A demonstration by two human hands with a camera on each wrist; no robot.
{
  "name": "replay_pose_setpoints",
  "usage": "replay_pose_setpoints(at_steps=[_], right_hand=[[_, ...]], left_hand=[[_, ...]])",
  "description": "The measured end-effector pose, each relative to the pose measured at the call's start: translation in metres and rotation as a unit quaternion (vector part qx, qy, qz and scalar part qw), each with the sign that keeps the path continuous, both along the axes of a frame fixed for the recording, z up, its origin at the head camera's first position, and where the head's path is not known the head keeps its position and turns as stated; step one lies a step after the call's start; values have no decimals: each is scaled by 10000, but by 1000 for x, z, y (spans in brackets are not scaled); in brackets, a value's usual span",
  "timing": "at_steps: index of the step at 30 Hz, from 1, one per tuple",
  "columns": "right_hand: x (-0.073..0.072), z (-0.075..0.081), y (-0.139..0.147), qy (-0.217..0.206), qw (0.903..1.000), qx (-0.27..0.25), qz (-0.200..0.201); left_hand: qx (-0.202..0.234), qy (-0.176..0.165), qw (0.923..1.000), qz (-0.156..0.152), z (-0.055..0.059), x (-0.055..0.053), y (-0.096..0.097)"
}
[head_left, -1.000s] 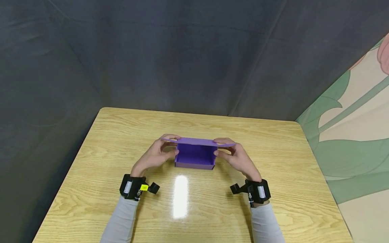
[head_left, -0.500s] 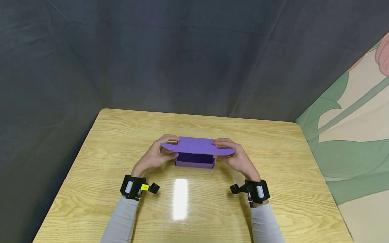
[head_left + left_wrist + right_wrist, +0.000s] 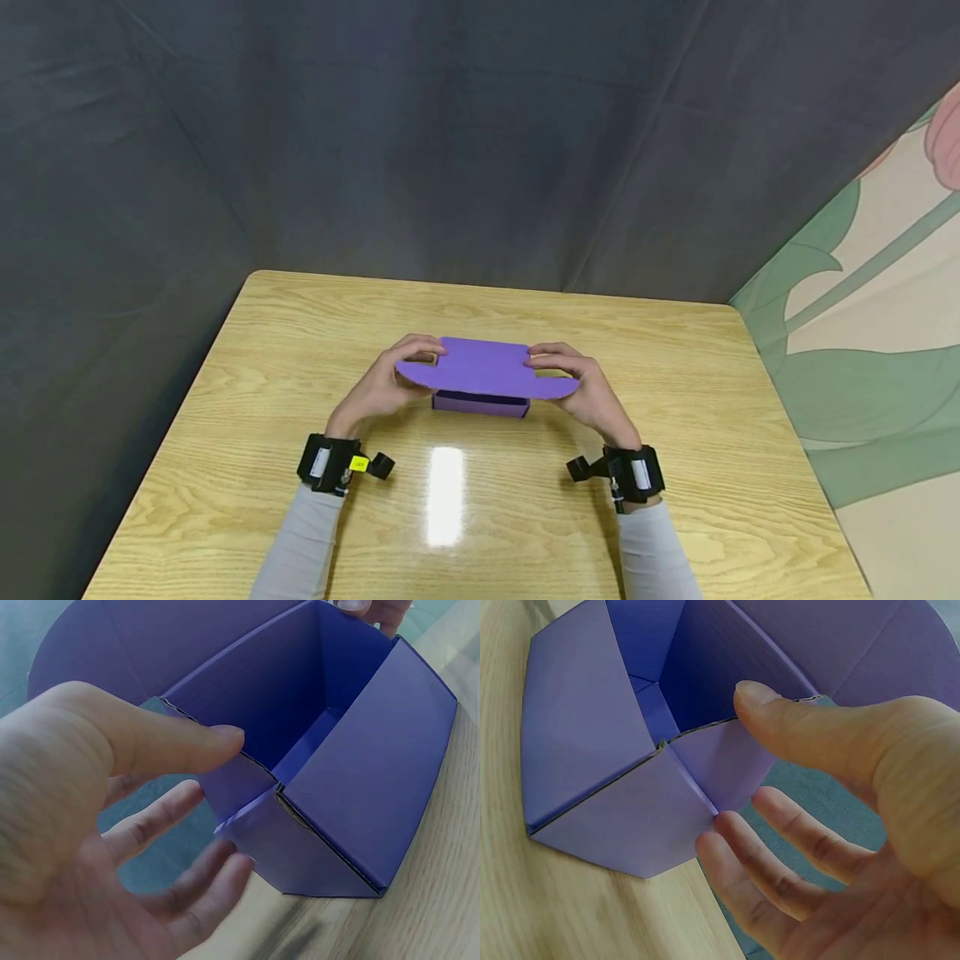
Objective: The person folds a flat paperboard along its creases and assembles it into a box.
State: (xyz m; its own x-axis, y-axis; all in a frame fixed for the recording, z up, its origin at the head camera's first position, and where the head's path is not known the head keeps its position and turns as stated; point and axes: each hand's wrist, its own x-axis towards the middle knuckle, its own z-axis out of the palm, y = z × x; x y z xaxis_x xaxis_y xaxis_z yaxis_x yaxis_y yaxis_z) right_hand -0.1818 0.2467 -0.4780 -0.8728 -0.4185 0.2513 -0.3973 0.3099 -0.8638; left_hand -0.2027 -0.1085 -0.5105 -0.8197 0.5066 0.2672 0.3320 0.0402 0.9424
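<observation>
A purple cardboard box (image 3: 481,405) sits on the table with its hinged lid (image 3: 483,367) tilted forward over the opening, the lid's two rounded side flaps sticking out. My left hand (image 3: 385,380) is at the box's left side. In the left wrist view its thumb lies over the rim of the side wall (image 3: 259,844), fingers along the outside. My right hand (image 3: 588,390) mirrors this on the right side wall (image 3: 630,817), thumb on the rim and fingers below it outside. From the head view, both thumbs are mostly hidden beneath the lid.
The wooden table (image 3: 300,333) extends around the box, with a bright light reflection in front. A dark curtain (image 3: 450,142) hangs behind it, and a floral-patterned cloth (image 3: 885,333) is on the right. Black camera straps (image 3: 328,464) circle both wrists.
The lid has swung forward and down, covering most of the opening that showed a second ago. Both hands stay at the box's sides, nearly in place.
</observation>
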Motion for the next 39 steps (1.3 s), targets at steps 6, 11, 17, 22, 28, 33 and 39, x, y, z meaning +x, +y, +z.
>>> replay_pose_setpoints(at_steps=[6,11,17,22,28,33,39], right_hand=[[0,-3,1,-290,9991,-266,132],[0,-3,1,-435,9984,-338,144],[1,-5,0,-621,9977,-215,151],[0,-6,0,-674,9975,-117,154],[0,-7,0,-675,9974,-34,243],[0,-8,0,-744,9970,10,235],[0,-8,0,-892,9955,-88,308]], left_hand=[[35,358,9992,-144,-4,-1,-1],[75,548,9982,-209,-7,-3,-1],[-8,455,9988,-174,-7,-3,-1],[-170,387,9990,-163,-7,-3,-1],[-285,349,9988,-197,-8,-3,-1],[-388,177,9990,-148,-8,-3,0],[-386,68,9992,-66,-11,-4,0]])
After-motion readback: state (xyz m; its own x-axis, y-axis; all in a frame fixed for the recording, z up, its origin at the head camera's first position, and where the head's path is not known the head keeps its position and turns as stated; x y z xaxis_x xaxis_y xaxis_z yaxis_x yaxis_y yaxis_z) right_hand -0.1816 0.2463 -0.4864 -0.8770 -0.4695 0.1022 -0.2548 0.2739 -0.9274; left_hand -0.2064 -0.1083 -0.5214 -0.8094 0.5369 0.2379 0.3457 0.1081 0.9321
